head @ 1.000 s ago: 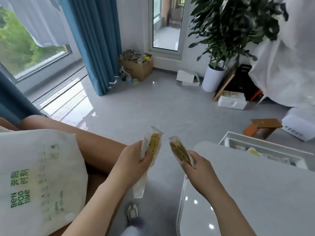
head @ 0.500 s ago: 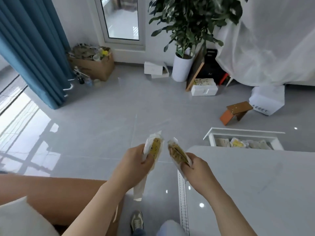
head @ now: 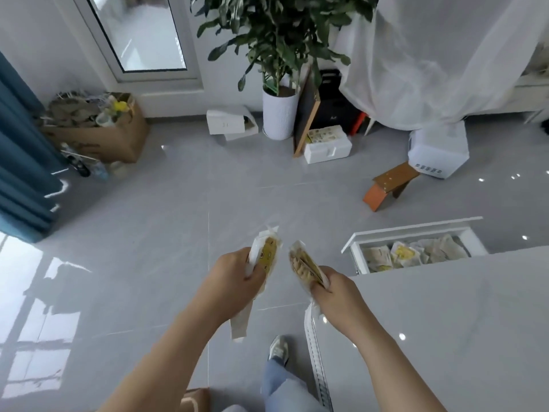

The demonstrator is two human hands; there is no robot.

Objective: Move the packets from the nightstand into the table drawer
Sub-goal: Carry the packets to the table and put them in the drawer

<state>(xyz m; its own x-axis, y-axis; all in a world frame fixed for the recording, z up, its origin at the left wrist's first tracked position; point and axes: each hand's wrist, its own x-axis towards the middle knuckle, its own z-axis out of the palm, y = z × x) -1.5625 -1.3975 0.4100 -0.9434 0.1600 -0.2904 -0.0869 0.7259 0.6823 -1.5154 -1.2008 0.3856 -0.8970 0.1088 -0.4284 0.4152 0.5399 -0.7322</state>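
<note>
Carrying step. My left hand (head: 237,275) grips the left packet (head: 266,256); my right hand (head: 337,295) grips the right packet (head: 303,267), both over the floor (head: 148,263) just beside the tabletop (head: 445,322) corner. Farther off, the drawer (head: 413,228) stands open with packets (head: 402,253) already inside. Next, I judge, both hands must reach over its rim and let go.

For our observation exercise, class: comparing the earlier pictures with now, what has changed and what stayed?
The view swung right, so the open drawer came closer and the tote bag left view. Nothing was taken or released: the left hand still grips the left packet, the right hand the right packet.
</note>
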